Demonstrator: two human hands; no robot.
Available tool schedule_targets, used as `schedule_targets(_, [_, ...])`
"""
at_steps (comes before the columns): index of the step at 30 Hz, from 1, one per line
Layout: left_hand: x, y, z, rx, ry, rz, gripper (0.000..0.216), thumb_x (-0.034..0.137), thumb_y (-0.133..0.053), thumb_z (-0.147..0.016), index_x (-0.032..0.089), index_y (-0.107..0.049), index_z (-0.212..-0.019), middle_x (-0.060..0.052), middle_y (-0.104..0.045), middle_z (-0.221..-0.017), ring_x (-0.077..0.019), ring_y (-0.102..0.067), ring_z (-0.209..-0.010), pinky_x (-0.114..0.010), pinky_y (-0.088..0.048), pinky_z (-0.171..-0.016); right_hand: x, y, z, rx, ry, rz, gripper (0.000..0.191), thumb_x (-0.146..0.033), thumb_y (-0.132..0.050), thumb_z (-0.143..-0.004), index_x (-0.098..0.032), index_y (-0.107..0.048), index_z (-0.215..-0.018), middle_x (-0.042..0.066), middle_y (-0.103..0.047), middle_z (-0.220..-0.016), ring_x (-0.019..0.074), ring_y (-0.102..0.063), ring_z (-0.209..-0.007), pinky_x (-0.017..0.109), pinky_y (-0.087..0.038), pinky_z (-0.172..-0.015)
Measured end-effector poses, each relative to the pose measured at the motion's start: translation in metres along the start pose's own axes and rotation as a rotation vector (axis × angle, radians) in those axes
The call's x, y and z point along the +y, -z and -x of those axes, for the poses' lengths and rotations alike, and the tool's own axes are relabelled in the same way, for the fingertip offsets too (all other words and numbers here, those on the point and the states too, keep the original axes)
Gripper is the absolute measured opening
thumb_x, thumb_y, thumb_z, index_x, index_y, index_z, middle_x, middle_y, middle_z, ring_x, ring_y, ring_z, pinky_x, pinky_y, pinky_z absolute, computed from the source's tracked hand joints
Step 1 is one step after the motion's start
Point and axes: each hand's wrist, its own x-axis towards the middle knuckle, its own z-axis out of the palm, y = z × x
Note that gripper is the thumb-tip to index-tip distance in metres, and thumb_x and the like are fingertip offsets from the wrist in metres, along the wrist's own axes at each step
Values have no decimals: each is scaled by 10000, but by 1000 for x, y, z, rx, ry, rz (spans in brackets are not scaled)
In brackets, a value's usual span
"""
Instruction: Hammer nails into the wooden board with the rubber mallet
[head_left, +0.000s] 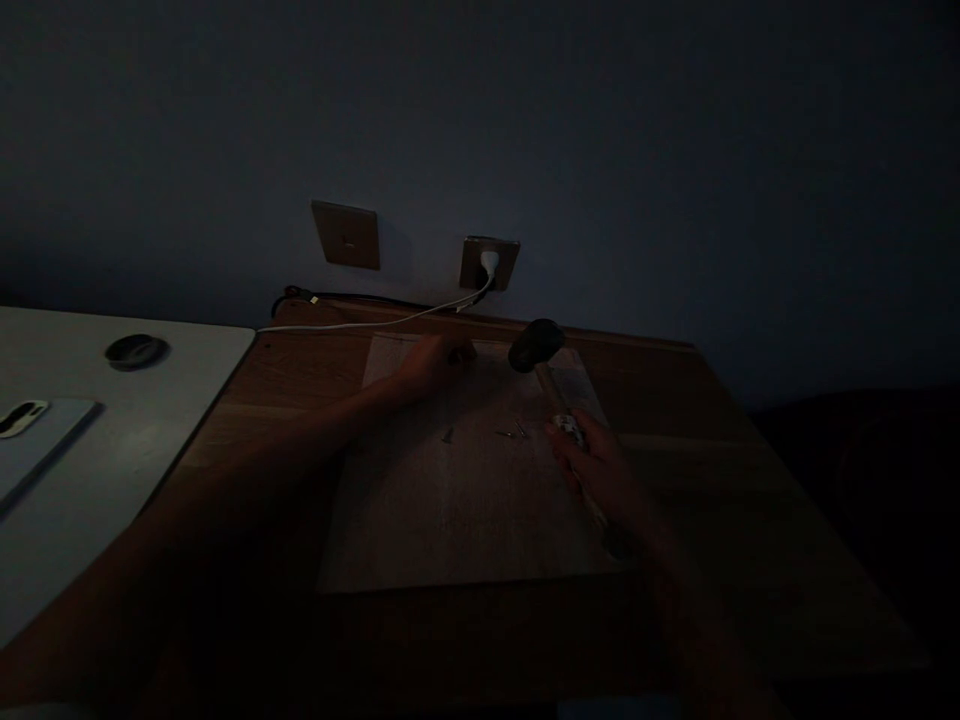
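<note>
My right hand [592, 455] is wrapped round the handle of a mallet [536, 346], whose dark head is raised over the far right part of a pale board [435, 510]. Near the board's back edge, my left hand [435, 365] is closed with its fingers curled; what they hold, if anything, is too dark to make out. Two small metal screws or nails [513, 432] lie on the board to the left of my right hand. Another small screw or nail [448, 436] rests nearer the board's middle.
The board lies on a wooden table [675, 460] against a wall. Behind it are a wall socket [490, 262] with a white plug and cable, and a second wall plate [346, 236]. On a white surface [187, 370] at left sit a dark round object [135, 351] and a phone-like item [24, 418].
</note>
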Motion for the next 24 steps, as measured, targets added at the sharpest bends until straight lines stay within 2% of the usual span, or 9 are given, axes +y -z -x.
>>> schedule_targets(8, [0, -2, 1, -13, -44, 43, 225, 127, -618, -808, 160, -751, -986, -55, -779, -931, -183, -720, -828, -274, -541, -773, -8, -12, -7, -48, 27, 52, 316, -562, -585, -914, -253, -526, -888, -88, -452, -588, 104, -447, -415, 218, -357, -351])
schedule_targets(11, [1, -2, 2, -5, -19, 105, 369, 106, -614, -807, 157, -702, -1162, -64, -786, -974, -186, -734, -866, -278, -547, -793, -17, -19, -10, -81, 43, 57, 293, -544, -560, -930, -253, -538, -941, -86, -454, -596, 111, -456, -424, 220, -361, -357])
schedule_targets(15, [0, -4, 3, 1, 16, 163, 519, 147, -673, -822, 153, -600, -1336, -69, -787, -963, -189, -739, -821, -272, -547, -748, -29, -25, -14, -120, 48, 105, 250, -500, -537, -942, -250, -534, -953, -76, -457, -600, 118, -455, -430, 230, -354, -364])
schedule_targets(19, [-2, -6, 1, 53, 36, 128, 566, 192, -744, -800, 156, -581, -1341, -86, -780, -1032, -224, -743, -898, -291, -550, -779, -34, -27, -16, -147, 63, 191, 237, -476, -538, -945, -240, -544, -969, -59, -480, -646, 114, -464, -460, 232, -354, -388])
schedule_targets(24, [-3, 0, 1, 30, 24, 163, 560, 204, -787, -749, 168, -587, -1271, -66, -762, -1023, -210, -727, -871, -272, -537, -728, -28, -24, -14, -147, 80, 198, 260, -480, -542, -945, -231, -571, -1012, -65, -469, -629, 115, -457, -456, 234, -351, -392])
